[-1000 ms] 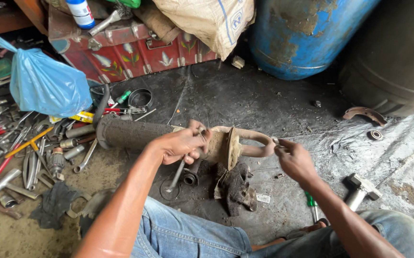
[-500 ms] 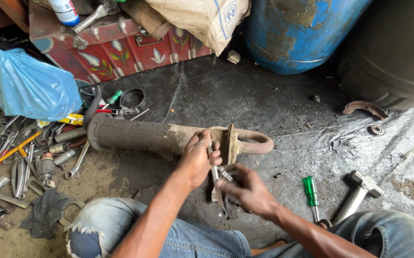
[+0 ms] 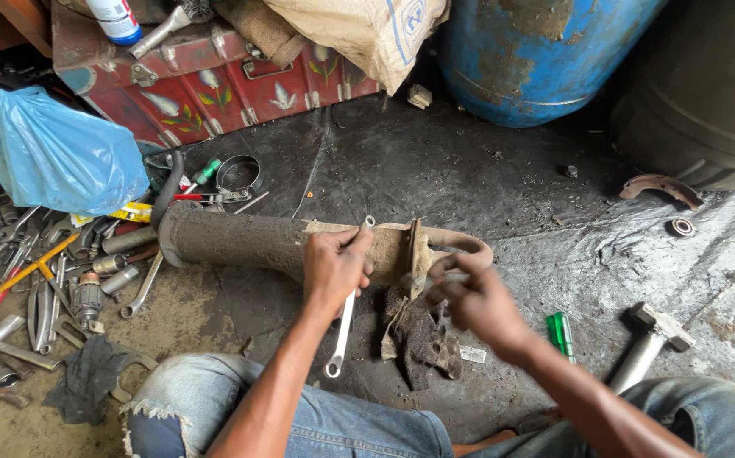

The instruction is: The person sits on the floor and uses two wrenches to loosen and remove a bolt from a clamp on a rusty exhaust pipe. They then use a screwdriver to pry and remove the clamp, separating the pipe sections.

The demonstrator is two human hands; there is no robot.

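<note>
Two hands work at the rusty exhaust pipe (image 3: 257, 242)'s flange.
Left hand (image 3: 336, 267) clenches a slim spanner (image 3: 344, 318); right hand (image 3: 469, 297) pinches beside it, contents unclear; the pipe looks heavy, stiff.

The floor (image 3: 435, 170) is dark, oily concrete, paler and dusty at the lower left. A grey tarp (image 3: 723, 254) covers it on the right. At the top a red metal trunk (image 3: 215, 85) painted with white flowers stands beside a blue drum (image 3: 537, 51) and a dark drum (image 3: 707, 102); a tan sack (image 3: 367, 34) leans over the trunk. A blue plastic bag (image 3: 62, 157) sits on the left above a scatter of tools (image 3: 28, 280). The light is soft and even.
</note>
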